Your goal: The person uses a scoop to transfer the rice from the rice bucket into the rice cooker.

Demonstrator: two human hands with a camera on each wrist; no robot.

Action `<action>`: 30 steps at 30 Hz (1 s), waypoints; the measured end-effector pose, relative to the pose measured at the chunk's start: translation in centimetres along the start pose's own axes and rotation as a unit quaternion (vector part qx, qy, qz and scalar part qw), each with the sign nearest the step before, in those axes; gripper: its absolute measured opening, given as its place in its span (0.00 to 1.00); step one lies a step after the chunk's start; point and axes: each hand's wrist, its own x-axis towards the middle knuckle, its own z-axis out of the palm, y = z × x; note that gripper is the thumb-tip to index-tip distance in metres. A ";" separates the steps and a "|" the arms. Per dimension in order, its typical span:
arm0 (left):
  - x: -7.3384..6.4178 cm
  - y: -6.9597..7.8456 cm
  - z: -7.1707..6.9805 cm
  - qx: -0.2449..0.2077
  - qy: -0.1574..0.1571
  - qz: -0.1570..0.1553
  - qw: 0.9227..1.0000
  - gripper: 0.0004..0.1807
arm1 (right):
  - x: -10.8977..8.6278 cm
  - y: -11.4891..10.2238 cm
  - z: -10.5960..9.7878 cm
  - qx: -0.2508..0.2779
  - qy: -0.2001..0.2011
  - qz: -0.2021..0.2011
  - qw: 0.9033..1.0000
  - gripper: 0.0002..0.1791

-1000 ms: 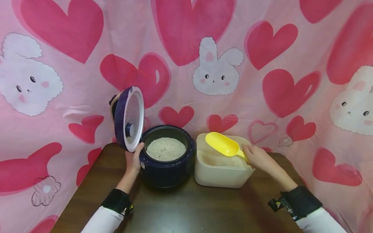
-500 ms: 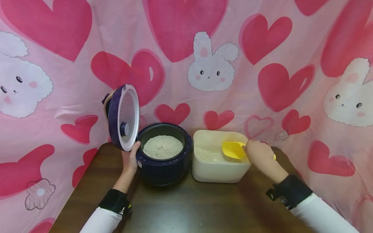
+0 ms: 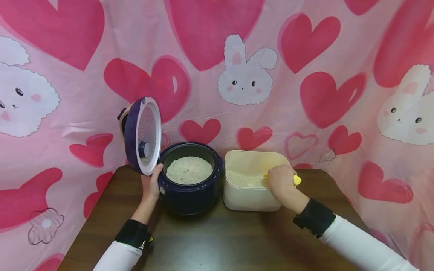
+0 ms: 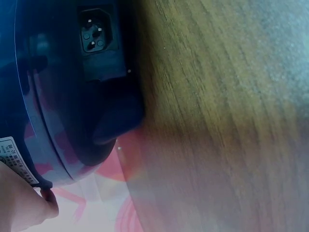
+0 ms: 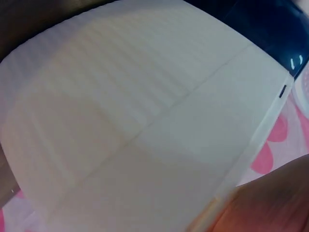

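Observation:
A dark blue rice cooker (image 3: pixel 190 201) stands with its lid (image 3: pixel 131 137) swung up to the left. White rice (image 3: pixel 189 170) lies in its inner pot. My left hand (image 3: pixel 150 184) holds the cooker's left side where lid and body meet, thumb at the rim and the other fingers hidden behind the lid. My right hand (image 3: pixel 282 184) grips a yellow scoop (image 3: pixel 297 180) over the right end of a cream rice bin (image 3: pixel 249 201). Only bits of the scoop show; its bowl is hidden behind the hand. More rice (image 3: pixel 245 180) lies inside the bin.
Cooker and bin stand side by side on a dark wooden table (image 3: pixel 203 241). A pink cloth (image 3: pixel 210 37) with hearts and rabbits hangs close behind them. A power socket (image 4: pixel 96 36) shows low on the cooker's side in the left wrist view.
The scoop has moved from above the bin, over to the right, and down into it, turning with my right hand. My left hand stays at the cooker. The head view has shifted slightly.

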 end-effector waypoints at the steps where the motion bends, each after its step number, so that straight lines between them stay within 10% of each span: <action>1: 0.0 0.0 0.0 0.002 0.000 0.000 1.000 0.32 | 0.4 0.1 -0.4 0.010 -0.023 -0.012 1.000 0.11; 12: -0.1 0.1 0.1 -0.010 0.003 -0.008 1.000 0.32 | 2.7 3.1 -0.4 0.152 -0.143 -0.007 0.978 0.12; 21: 0.3 0.5 0.1 -0.026 0.009 -0.005 1.000 0.31 | 4.4 3.9 1.0 0.262 -0.222 -0.011 0.939 0.13; 30: -0.2 0.2 0.0 0.001 0.005 -0.013 1.000 0.30 | 4.5 3.3 2.6 0.310 -0.213 -0.107 0.920 0.21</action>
